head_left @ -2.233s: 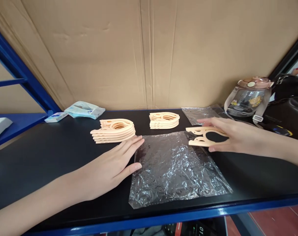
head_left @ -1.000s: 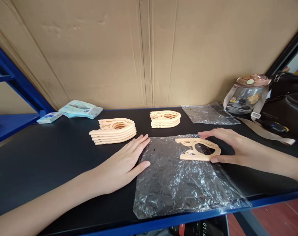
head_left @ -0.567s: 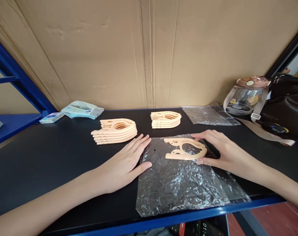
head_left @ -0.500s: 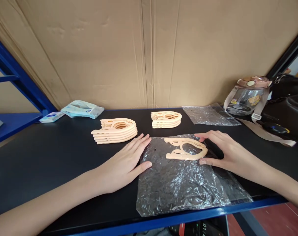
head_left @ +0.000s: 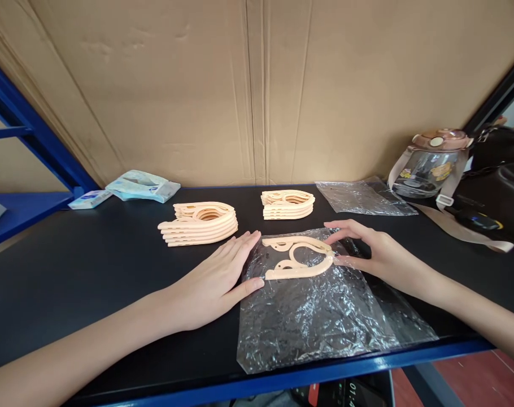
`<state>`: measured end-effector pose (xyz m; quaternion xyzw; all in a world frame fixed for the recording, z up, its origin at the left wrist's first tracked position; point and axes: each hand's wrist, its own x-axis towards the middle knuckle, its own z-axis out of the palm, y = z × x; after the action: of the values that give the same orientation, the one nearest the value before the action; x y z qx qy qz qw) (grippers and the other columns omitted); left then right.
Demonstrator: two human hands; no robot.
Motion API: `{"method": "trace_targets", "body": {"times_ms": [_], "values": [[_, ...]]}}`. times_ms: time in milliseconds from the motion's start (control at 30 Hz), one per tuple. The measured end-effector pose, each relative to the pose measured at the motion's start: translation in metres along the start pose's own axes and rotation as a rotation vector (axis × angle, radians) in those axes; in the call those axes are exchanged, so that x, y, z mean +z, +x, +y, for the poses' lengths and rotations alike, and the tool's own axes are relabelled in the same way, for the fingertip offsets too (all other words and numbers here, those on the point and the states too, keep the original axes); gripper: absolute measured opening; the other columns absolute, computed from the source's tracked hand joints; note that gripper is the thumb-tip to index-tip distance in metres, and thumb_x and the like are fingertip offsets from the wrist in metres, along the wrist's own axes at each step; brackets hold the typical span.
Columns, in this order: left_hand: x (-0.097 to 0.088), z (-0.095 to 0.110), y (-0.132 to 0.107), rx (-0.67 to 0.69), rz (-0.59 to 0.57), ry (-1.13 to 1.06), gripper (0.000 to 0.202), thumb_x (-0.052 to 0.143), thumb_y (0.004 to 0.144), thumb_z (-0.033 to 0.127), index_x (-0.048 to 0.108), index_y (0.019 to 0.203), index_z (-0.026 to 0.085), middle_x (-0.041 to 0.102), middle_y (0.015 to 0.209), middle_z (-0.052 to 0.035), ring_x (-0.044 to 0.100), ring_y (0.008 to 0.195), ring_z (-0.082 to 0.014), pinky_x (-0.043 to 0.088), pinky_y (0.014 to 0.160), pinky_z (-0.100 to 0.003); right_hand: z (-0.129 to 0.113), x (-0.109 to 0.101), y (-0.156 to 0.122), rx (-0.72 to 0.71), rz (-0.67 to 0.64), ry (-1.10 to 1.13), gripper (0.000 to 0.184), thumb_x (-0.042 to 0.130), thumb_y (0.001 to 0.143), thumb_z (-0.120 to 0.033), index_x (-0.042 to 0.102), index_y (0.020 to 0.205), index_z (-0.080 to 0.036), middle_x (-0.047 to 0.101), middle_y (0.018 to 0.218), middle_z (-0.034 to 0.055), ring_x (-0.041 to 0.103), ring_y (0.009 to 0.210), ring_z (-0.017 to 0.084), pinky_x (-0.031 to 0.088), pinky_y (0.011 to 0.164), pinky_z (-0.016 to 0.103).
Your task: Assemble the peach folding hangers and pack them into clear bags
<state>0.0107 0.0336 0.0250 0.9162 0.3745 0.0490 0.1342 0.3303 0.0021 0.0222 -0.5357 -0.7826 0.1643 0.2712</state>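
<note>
Crosswise, the folding hanger (head_left: 295, 273) lies between our open, flat left hand (head_left: 212, 285) and right hand (head_left: 378, 254), long axis left-to-right, seemingly inside the clear bag (head_left: 303, 322). Our right fingertips meet its rounded end, gripping or not we cannot tell; the left thumb is just beside its tip. Far right, another bag (head_left: 362, 198) lies flat.

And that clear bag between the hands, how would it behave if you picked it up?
The clear bag is probably floppy, since wrinkles run all over it. Being thin and see-through, it's likely very light for its size. The peach hanger-like piece at its far end, if inside, might make that end sag.
</note>
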Motion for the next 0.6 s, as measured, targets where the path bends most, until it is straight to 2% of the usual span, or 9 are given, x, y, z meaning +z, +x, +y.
{"method": "trace_targets", "body": {"times_ms": [133,233,433,600], "values": [[0.004,-0.005,-0.001,-0.004,0.038,-0.017,0.071,0.034,0.097,0.057,0.009,0.154,0.024,0.018,0.161,-0.0091,0.018,0.147,-0.0283,0.022,0.118,-0.049,-0.004,0.004,0.003,-0.004,0.004,0.013,0.051,0.064,0.084,-0.046,0.045,0.129,-0.032,0.072,0.110,-0.0006,0.061,0.114,0.027,0.038,0.104,0.049],[0.001,-0.003,0.001,-0.026,0.021,-0.050,0.072,0.036,0.096,0.058,0.010,0.154,0.023,0.019,0.161,-0.0103,0.019,0.147,-0.0291,0.023,0.117,-0.050,-0.007,0.006,0.005,-0.005,0.009,-0.005,0.049,0.064,0.084,-0.047,0.048,0.126,-0.030,0.072,0.110,0.0021,0.062,0.113,0.028,0.041,0.102,0.050],[-0.007,0.004,0.005,-0.042,0.044,-0.134,0.067,0.043,0.095,0.054,0.019,0.150,0.023,0.032,0.155,-0.0085,0.031,0.142,-0.0261,0.029,0.116,-0.043,-0.008,0.008,0.005,-0.032,0.004,0.001,0.049,0.062,0.085,-0.050,0.047,0.127,-0.030,0.073,0.110,0.0029,0.062,0.112,0.028,0.042,0.100,0.051],[-0.005,0.004,0.006,-0.039,0.060,-0.149,0.066,0.046,0.095,0.051,0.022,0.149,0.024,0.033,0.153,-0.0097,0.033,0.140,-0.0264,0.030,0.115,-0.044,-0.005,0.008,0.003,-0.082,-0.021,0.043,0.047,0.060,0.087,-0.048,0.048,0.129,-0.030,0.068,0.122,0.0036,0.057,0.122,0.026,0.039,0.106,0.049]]}}
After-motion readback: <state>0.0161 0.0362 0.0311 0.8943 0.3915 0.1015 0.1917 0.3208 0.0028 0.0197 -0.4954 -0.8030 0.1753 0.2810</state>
